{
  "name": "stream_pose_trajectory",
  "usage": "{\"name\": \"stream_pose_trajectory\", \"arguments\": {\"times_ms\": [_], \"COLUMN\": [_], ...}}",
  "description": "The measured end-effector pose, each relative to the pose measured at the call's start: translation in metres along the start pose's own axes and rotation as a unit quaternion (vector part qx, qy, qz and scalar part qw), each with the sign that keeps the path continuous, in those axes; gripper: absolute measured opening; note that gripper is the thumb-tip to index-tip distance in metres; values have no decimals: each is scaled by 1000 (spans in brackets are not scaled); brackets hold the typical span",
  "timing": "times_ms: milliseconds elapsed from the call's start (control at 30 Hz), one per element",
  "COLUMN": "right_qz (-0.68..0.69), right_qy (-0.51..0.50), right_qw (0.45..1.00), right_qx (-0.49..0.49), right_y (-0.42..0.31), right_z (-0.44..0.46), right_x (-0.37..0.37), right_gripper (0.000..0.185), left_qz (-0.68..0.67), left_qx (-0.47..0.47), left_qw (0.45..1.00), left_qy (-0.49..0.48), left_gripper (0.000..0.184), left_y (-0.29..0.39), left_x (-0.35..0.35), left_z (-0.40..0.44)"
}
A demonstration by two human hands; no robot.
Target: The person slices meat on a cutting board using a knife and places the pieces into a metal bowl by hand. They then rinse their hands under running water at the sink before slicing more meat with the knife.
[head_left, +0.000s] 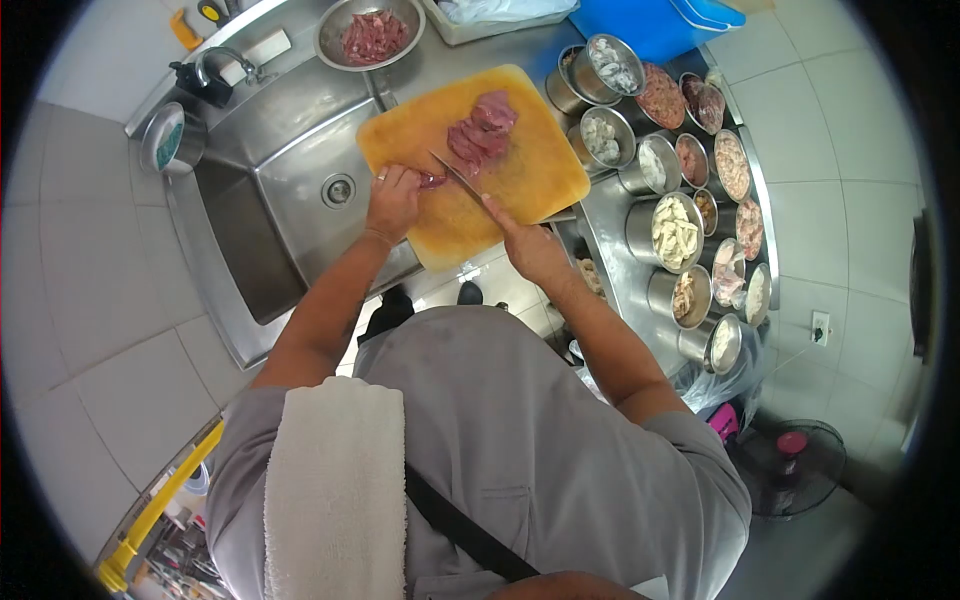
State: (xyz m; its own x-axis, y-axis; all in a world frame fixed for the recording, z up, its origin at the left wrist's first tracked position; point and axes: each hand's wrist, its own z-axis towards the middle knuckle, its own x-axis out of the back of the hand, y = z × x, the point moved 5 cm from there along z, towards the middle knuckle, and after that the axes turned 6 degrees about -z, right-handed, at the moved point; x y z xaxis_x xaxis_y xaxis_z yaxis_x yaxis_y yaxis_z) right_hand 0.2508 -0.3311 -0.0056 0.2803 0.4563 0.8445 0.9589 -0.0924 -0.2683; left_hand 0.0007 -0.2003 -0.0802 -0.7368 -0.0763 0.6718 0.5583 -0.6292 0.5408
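A yellow cutting board lies partly over the sink's right side. On it my left hand is closed, its fingertips pressed on a small dark-red strip of raw meat near the board's left edge. My right hand is wrapped round the handle of a knife. Its blade points up and left across the board, the tip a little above and to the right of that strip. Beyond the blade, slices of raw red meat lie in a loose pile.
To the left is a steel sink with a faucet. A metal bowl of cut meat stands behind the board. Several steel containers of food crowd the right counter, near a blue bin. A teal-filled pot sits at the sink's left corner.
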Motion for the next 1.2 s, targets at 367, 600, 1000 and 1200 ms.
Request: {"name": "stream_pose_trajectory", "arguments": {"times_ms": [367, 600, 1000, 1200], "right_qz": [-47, 28, -81, -9], "right_qy": [-30, 1, 64, 29], "right_qw": [998, 999, 987, 995], "right_qx": [-5, -18, 124, 94], "right_y": [23, 43, -23, -40], "right_z": [-12, -43, 33, 62], "right_x": [-21, -3, -18, -21], "right_gripper": [86, 85, 96, 85], "left_qz": [27, 7, 23, 50], "left_qx": [62, 23, 18, -13], "left_qw": [997, 1000, 999, 999], "left_qy": [-29, -9, -25, -7], "left_gripper": [21, 20, 23, 17], "left_y": [-6, -5, -6, -2], "left_x": [-8, -7, -11, -4], "left_z": [0, -7, -8, -2]}}
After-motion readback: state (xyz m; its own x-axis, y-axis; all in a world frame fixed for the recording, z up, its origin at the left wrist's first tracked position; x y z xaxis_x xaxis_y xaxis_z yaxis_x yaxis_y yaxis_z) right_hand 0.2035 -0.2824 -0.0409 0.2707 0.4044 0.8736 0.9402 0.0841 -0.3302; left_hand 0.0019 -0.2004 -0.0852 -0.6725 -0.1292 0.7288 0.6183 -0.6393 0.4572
